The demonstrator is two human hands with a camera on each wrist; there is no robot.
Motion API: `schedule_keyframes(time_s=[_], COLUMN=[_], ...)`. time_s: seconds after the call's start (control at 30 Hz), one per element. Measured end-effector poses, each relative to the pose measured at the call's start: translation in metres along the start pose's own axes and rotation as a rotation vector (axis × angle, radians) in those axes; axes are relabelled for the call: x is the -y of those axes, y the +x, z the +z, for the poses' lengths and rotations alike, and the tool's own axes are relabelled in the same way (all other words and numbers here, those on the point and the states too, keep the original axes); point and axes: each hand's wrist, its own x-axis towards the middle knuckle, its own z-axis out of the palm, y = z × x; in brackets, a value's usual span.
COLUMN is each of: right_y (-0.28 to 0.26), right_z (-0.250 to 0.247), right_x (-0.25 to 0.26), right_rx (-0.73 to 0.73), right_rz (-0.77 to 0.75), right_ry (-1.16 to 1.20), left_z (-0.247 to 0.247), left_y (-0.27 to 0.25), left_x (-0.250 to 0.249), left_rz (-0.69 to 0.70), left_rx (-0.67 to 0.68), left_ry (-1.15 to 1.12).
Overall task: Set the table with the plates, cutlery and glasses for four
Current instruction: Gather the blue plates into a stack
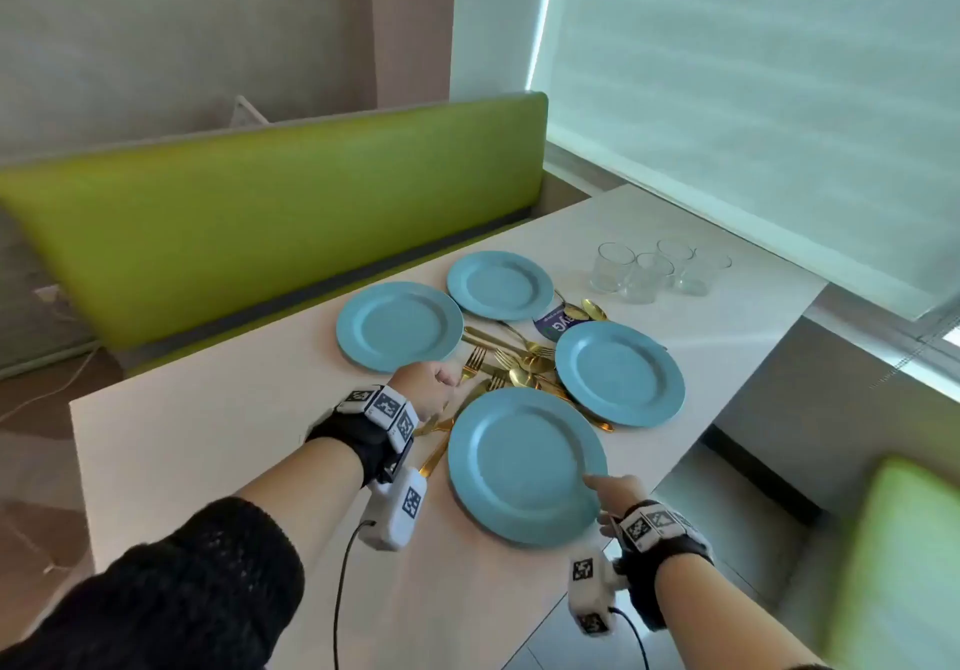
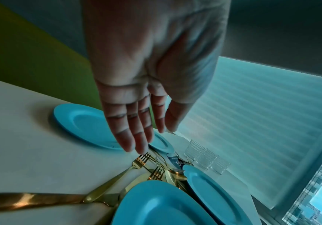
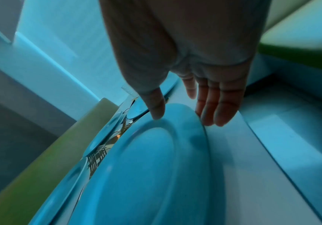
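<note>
setting: white rectangular table [image 1: 218,440] in a booth, with a green padded bench [image 1: 270,222] along its far side and a pale roller blind [image 1: 753,97] over the window.
right hand: right hand [image 1: 615,500] pinches the near blue round plate [image 1: 524,464] at its right rim, thumb [image 3: 157,109] on top and the other fingers [image 3: 217,106] reaching down past the edge. i'd judge that grip suits sliding or lifting the plate to a place setting.
left hand: left hand [image 2: 148,73] is empty, fingers straight and close together, hovering just above the pile of gold cutlery [image 1: 511,362], probably so it can pick a piece.
cutlery: forks, spoons and knives lie crossed in a heap between the plates. one gold fork [image 2: 129,170] points its tines toward the left fingertips.
other plates: three more blue round plates sit around the heap: left plate [image 1: 399,326], far plate [image 1: 500,284], right plate [image 1: 619,372]. they look clustered, not yet at four seats.
glasses: four clear tumblers [image 1: 657,270] stand grouped near the far right corner, untouched.
label: small dark blue card [image 1: 558,323] with writing too small to read lies among the spoons.
progress: early, i'd say; nothing seems set out yet.
</note>
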Motion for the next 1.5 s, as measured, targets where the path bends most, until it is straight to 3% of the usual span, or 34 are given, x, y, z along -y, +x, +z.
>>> schedule_keyframes(time_s=[0.13,0.23,0.43,0.67,0.83,1.0,1.07,1.2,1.37,1.5], right_y=[-0.002,-0.017,-0.035,-0.015,0.018,0.063,0.079,0.116,0.161,0.182], right_z=[0.002,0.001,-0.026,-0.069,-0.094,-0.111,-0.116,-0.125,-0.149,-0.153], right_x=[0.000,0.006,0.032,0.080,0.118,0.148,0.154,0.166,0.151,0.135], right_rx=[0.025,0.003,0.052,0.095,0.196,0.273,0.273,0.230,-0.101,-0.065], right_rz=[0.021,0.016,-0.097,-0.163,-0.175,-0.189,-0.189,-0.196,-0.124,-0.010], right_ry=[-0.013,0.109,0.241,0.290,0.370,0.372,0.361,0.224,-0.177,-0.292], left_z=[0.001,0.007,0.022,0.040,0.054,0.065,0.068,0.080,0.082,0.078], left_y=[0.012,0.022,0.040,0.066,0.115,0.156,0.154,0.165,0.183,0.192], left_x=[0.008,0.014,0.012,-0.015,-0.022,-0.039,-0.056,-0.075,-0.083,-0.090], left_rz=[-0.037,-0.069,-0.075,-0.147,-0.240,-0.273,-0.251,-0.240,-0.260,-0.288], left_rx=[0.020,0.031,0.072,0.005,0.051,-0.077,-0.094,-0.205,-0.314,-0.372], left_ry=[-0.020,-0.004,-0.080,0.133,-0.238,-0.627,-0.673,-0.598,-0.475,-0.429])
